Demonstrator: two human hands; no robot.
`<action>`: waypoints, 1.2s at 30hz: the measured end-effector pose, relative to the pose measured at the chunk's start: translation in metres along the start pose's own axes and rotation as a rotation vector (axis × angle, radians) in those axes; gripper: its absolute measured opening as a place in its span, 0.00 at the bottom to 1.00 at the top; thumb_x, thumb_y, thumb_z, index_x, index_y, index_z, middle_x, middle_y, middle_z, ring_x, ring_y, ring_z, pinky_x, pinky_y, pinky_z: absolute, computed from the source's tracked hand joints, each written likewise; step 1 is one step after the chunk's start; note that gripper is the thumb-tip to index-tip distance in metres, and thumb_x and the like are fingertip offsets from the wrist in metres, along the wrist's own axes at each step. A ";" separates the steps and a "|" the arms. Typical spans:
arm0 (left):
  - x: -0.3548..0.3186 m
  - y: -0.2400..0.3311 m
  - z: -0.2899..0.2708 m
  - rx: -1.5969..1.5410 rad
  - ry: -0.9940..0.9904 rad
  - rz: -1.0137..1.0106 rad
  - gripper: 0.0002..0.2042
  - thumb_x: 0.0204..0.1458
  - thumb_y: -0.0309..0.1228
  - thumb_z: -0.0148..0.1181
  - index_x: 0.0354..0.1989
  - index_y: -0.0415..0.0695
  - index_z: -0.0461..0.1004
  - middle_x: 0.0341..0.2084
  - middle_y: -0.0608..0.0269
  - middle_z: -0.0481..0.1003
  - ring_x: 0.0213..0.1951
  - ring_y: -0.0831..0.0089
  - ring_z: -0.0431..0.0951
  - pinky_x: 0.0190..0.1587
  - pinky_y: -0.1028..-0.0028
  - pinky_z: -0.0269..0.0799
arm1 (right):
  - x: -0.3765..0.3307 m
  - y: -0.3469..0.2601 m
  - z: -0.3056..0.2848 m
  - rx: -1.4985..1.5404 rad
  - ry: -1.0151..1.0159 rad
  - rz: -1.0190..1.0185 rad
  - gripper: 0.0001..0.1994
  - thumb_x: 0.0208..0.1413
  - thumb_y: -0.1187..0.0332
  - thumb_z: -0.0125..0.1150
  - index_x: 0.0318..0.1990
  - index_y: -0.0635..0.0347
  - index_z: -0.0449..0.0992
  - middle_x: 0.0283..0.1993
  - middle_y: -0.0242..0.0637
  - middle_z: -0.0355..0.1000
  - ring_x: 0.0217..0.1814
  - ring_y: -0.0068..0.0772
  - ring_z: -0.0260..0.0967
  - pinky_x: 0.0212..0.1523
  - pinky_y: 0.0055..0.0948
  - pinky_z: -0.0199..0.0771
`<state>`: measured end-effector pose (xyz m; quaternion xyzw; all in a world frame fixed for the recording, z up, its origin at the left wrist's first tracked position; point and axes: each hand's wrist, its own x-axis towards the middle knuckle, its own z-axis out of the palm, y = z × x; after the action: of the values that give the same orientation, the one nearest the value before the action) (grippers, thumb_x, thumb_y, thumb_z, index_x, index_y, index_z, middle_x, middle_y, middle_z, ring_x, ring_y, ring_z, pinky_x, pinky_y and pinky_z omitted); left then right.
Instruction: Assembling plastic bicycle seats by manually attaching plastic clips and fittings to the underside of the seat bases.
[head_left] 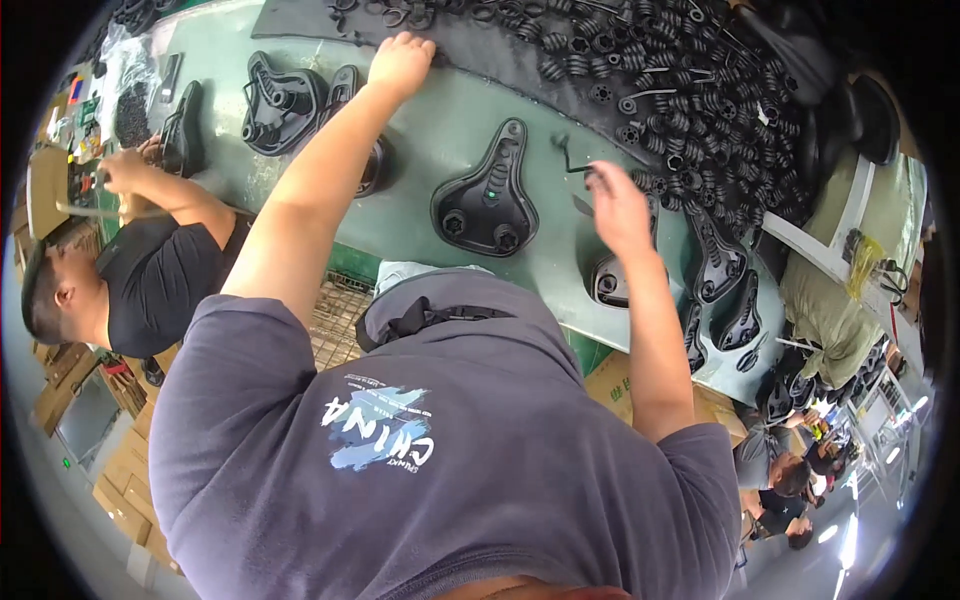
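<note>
On green table (440, 140): saddle (487, 200) underside up, nose pointing away; right hand (617, 205) fingers loose; left hand (401, 62) clenched.

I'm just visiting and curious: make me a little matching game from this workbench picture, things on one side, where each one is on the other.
Things:
1. left hand
2. right hand
3. upturned black saddle
4. pile of black coil springs

Places:
A. heaped along the far right of the green bench
B. lying on the bench between the two arms
C. stretched to the dark mat at the far edge
D. raised above the bench, beside a bent metal rod

Pairs: 1-C, 2-D, 3-B, 4-A
</note>
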<state>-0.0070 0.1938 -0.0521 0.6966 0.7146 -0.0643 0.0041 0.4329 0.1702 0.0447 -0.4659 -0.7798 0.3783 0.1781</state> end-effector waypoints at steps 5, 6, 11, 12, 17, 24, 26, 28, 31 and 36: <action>-0.053 0.067 -0.003 -0.194 -0.150 0.122 0.25 0.52 0.42 0.73 0.57 0.48 0.77 0.48 0.60 0.82 0.55 0.60 0.78 0.57 0.60 0.73 | 0.013 0.049 -0.018 0.555 -0.286 0.419 0.18 0.71 0.71 0.54 0.66 0.58 0.70 0.41 0.43 0.82 0.42 0.35 0.80 0.47 0.33 0.78; -0.062 0.072 -0.005 -0.193 -0.155 0.132 0.25 0.52 0.42 0.73 0.57 0.48 0.77 0.48 0.60 0.82 0.55 0.60 0.78 0.57 0.60 0.73 | 0.012 0.055 -0.008 0.356 -0.291 0.459 0.19 0.71 0.70 0.55 0.67 0.58 0.70 0.42 0.44 0.82 0.45 0.39 0.81 0.48 0.35 0.78; -0.092 0.086 -0.038 -0.145 0.081 0.024 0.28 0.50 0.40 0.74 0.60 0.49 0.75 0.60 0.52 0.72 0.55 0.52 0.77 0.60 0.56 0.73 | -0.038 0.070 0.041 -0.282 0.044 0.462 0.33 0.66 0.55 0.63 0.71 0.69 0.65 0.57 0.59 0.78 0.61 0.58 0.77 0.60 0.50 0.77; -0.097 0.079 -0.028 -0.096 0.066 0.001 0.26 0.54 0.41 0.73 0.61 0.50 0.75 0.62 0.49 0.70 0.56 0.45 0.76 0.60 0.54 0.74 | -0.049 0.058 0.044 -0.354 -0.007 0.525 0.41 0.62 0.50 0.66 0.72 0.72 0.61 0.62 0.62 0.72 0.63 0.61 0.75 0.65 0.52 0.74; -0.101 0.057 -0.011 -0.152 -0.305 0.029 0.26 0.55 0.38 0.73 0.62 0.51 0.74 0.56 0.47 0.74 0.55 0.43 0.78 0.55 0.50 0.77 | -0.069 0.028 0.062 -0.542 -0.122 0.444 0.49 0.57 0.46 0.69 0.76 0.68 0.54 0.64 0.61 0.71 0.62 0.61 0.75 0.62 0.52 0.76; -0.174 0.102 -0.075 -0.756 -0.013 0.217 0.24 0.51 0.33 0.75 0.56 0.45 0.76 0.49 0.50 0.78 0.55 0.46 0.78 0.59 0.54 0.75 | -0.054 0.002 0.018 0.201 0.067 0.562 0.36 0.55 0.51 0.69 0.65 0.68 0.73 0.35 0.38 0.78 0.33 0.34 0.73 0.37 0.32 0.72; -0.204 0.111 -0.081 -0.858 -0.155 0.324 0.25 0.48 0.31 0.76 0.55 0.45 0.76 0.49 0.52 0.78 0.54 0.47 0.79 0.57 0.55 0.77 | -0.041 -0.026 0.009 0.735 -0.044 0.705 0.22 0.64 0.55 0.64 0.55 0.65 0.79 0.26 0.29 0.71 0.23 0.22 0.64 0.25 0.26 0.62; -0.229 0.119 -0.073 -0.863 -0.206 0.294 0.25 0.46 0.29 0.76 0.54 0.46 0.76 0.49 0.56 0.78 0.50 0.49 0.81 0.51 0.56 0.79 | -0.024 -0.049 0.015 0.939 -0.107 0.791 0.17 0.66 0.56 0.63 0.50 0.62 0.81 0.25 0.28 0.70 0.23 0.20 0.64 0.24 0.26 0.61; -0.235 0.122 -0.072 -0.959 -0.201 0.216 0.24 0.47 0.29 0.76 0.54 0.46 0.76 0.49 0.57 0.78 0.49 0.50 0.82 0.50 0.55 0.79 | 0.005 -0.069 0.044 0.659 -0.273 0.670 0.20 0.64 0.53 0.64 0.50 0.63 0.82 0.29 0.33 0.76 0.25 0.23 0.71 0.26 0.27 0.69; -0.224 0.121 -0.050 -1.101 -0.208 0.147 0.27 0.43 0.23 0.76 0.55 0.44 0.77 0.50 0.55 0.77 0.51 0.53 0.80 0.55 0.62 0.77 | -0.007 -0.093 0.124 -0.291 -0.126 0.324 0.42 0.51 0.44 0.69 0.67 0.68 0.71 0.52 0.57 0.82 0.58 0.58 0.80 0.60 0.49 0.80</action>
<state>0.1242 -0.0219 0.0088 0.6296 0.5880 0.2501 0.4419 0.3034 0.0855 0.0347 -0.5813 -0.7507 0.3138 -0.0034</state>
